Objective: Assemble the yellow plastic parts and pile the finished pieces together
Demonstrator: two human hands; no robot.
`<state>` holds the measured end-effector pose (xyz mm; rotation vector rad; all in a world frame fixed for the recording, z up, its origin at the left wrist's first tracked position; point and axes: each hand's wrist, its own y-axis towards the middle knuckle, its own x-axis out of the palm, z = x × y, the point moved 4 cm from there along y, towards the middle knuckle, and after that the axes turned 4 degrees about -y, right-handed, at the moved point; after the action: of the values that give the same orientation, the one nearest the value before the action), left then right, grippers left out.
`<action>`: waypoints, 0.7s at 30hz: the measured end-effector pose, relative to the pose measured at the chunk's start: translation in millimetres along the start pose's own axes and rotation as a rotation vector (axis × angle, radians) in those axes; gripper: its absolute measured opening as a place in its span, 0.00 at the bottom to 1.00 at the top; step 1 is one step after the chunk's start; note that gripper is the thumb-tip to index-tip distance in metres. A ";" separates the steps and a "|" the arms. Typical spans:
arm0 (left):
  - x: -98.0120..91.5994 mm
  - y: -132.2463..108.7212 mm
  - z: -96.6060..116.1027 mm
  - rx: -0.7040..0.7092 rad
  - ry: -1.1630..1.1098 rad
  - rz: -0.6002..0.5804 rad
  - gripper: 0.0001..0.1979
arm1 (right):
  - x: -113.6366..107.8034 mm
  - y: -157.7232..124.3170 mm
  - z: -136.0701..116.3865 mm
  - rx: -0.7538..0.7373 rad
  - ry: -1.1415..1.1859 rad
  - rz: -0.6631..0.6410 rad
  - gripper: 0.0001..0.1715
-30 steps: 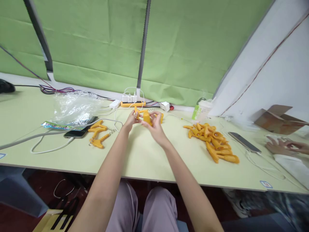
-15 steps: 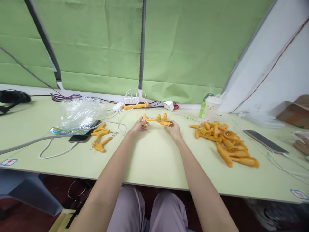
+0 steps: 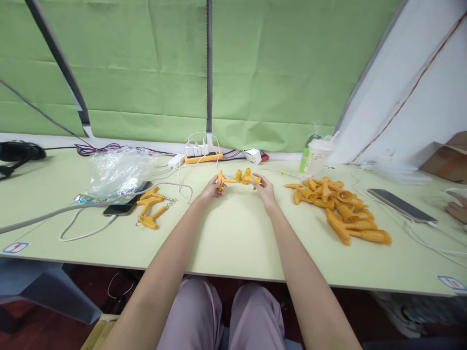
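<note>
My left hand (image 3: 210,189) is closed around a yellow T-shaped plastic handle (image 3: 221,179), whose stem points right. Across from it, my right hand (image 3: 265,188) pinches a yellow ribbed plastic sleeve (image 3: 253,180) lying sideways by the stem's end. Two small yellow pieces (image 3: 239,175) stand just behind the sleeve; whether they touch it I cannot tell. On the left of the table lie several yellow handles (image 3: 149,221) with thin metal ends. A heap of yellow plastic parts (image 3: 339,201), handles and hollow sleeves, is on the right.
A phone (image 3: 127,206) with a cable lies left, beside clear plastic wrapping (image 3: 122,170). Behind my hands is a power strip (image 3: 203,157) with white plugs. A cup (image 3: 318,154) and another phone (image 3: 401,205) are at right. Another person's hand (image 3: 458,210) shows at the right edge.
My right hand has turned and shifted slightly, and the sleeve in it now lies closer to the two small yellow pieces. My left hand keeps its hold. The view has shifted a little.
</note>
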<state>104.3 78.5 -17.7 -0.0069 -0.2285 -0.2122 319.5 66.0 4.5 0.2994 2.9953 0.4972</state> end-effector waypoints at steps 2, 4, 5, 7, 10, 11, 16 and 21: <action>-5.1 0.4 2.9 0.013 -0.022 0.052 0.12 | -5.7 1.4 0.3 0.006 -0.020 0.047 0.33; -9.8 0.2 5.4 0.022 -0.036 0.091 0.13 | -9.2 3.0 1.3 0.010 -0.040 0.068 0.34; -10.6 0.0 6.1 0.024 -0.036 0.093 0.14 | -8.8 3.5 1.9 0.007 -0.048 0.059 0.35; -7.7 -0.9 5.6 0.018 -0.016 0.058 0.14 | -3.5 3.8 3.7 -0.006 -0.060 0.003 0.34; 3.1 -2.5 1.5 0.006 0.042 -0.033 0.15 | 9.4 2.1 8.0 -0.012 -0.088 -0.099 0.34; 6.3 -2.6 0.2 0.010 0.055 -0.055 0.15 | 12.7 1.2 9.4 -0.004 -0.102 -0.117 0.35; 4.7 1.2 -0.5 0.057 0.024 -0.042 0.16 | 19.0 -3.9 10.0 0.071 -0.166 -0.261 0.37; -6.7 2.5 5.8 0.083 0.018 0.012 0.14 | 22.8 -10.3 -0.1 0.051 -0.081 -0.444 0.38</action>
<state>97.2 82.4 -13.6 0.0764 -0.2196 -0.1905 295.4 61.2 -0.1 -0.3300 2.8670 0.3514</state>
